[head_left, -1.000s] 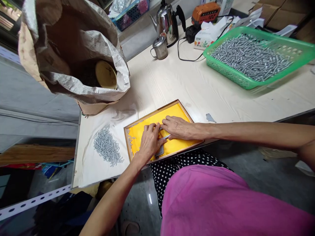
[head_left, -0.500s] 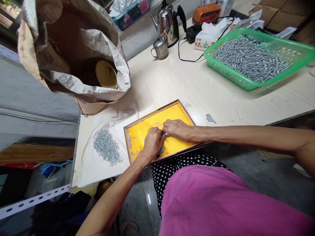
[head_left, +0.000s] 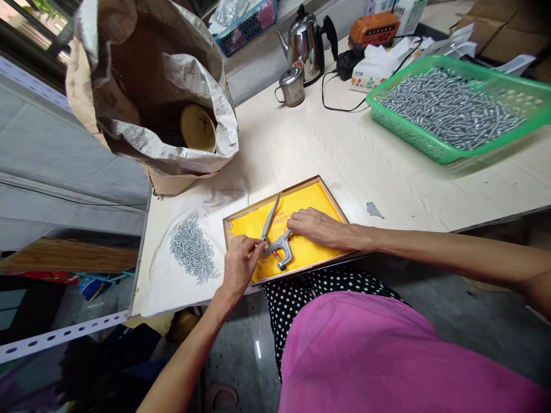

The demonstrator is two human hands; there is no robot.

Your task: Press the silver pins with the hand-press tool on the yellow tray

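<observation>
A pair of grey metal pliers [head_left: 283,245] with a spring between its parts lies spread over a yellow sheet in a shallow tray [head_left: 333,201]. My right hand [head_left: 316,225] is closed at the end of one plier handle; the other handle points away toward the tray's far side. My left hand [head_left: 241,261] is by the pliers' joint, thumb and fingertips pinched together. Whatever is between them is too small to make out. Small metal pins [head_left: 262,262] lie loose in the tray's left part, some of them behind my left hand.
Left of the tray is a heap of small metal pins [head_left: 193,249]. A big paper sack [head_left: 189,166] with a yellow scoop [head_left: 198,129] inside stands behind it. A green basket [head_left: 417,140] of metal pieces sits at the right; a kettle [head_left: 306,49] and metal cup [head_left: 293,89] are farther back.
My left hand has moved left and off the pliers, which now show spread apart between my hands. My right hand stays close to its earlier place. The view has shifted slightly.
</observation>
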